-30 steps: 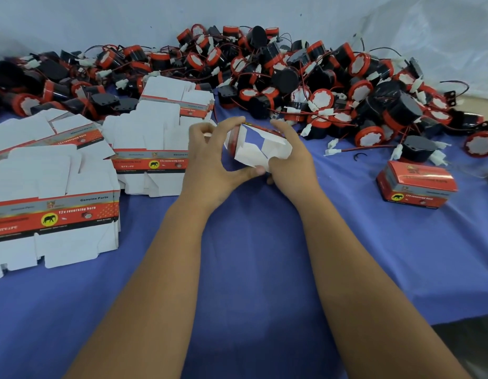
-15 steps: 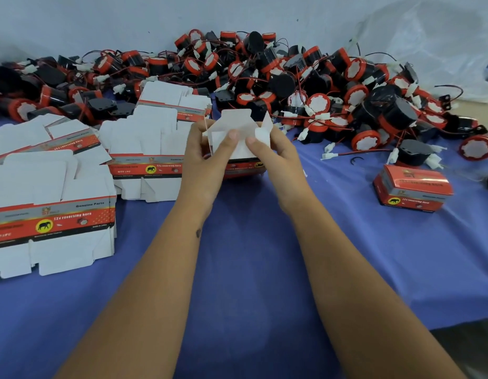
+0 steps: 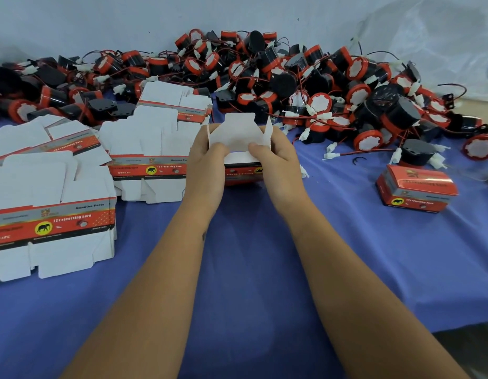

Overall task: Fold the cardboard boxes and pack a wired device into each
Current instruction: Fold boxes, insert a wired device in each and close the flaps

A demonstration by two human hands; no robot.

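Observation:
A small red and grey cardboard box (image 3: 241,149) stands upright on the blue cloth at the centre, its white top flaps raised and its mouth facing up. My left hand (image 3: 207,160) grips its left side, thumb pressed on the near flap. My right hand (image 3: 278,157) grips its right side, thumb on the same flap. Behind it lies a big heap of black and red wired devices (image 3: 305,86) with white connectors. I cannot see inside the box.
Stacks of flat, unfolded boxes (image 3: 54,212) cover the left of the table, with more of these flat boxes (image 3: 155,160) beside my left hand. One closed box (image 3: 416,187) sits at the right. A clear plastic bag (image 3: 442,36) lies at the back right.
The box was held tilted in the air a second ago; it now stands on the cloth with its open end up. Both hands moved to its sides, thumbs on the near flap.

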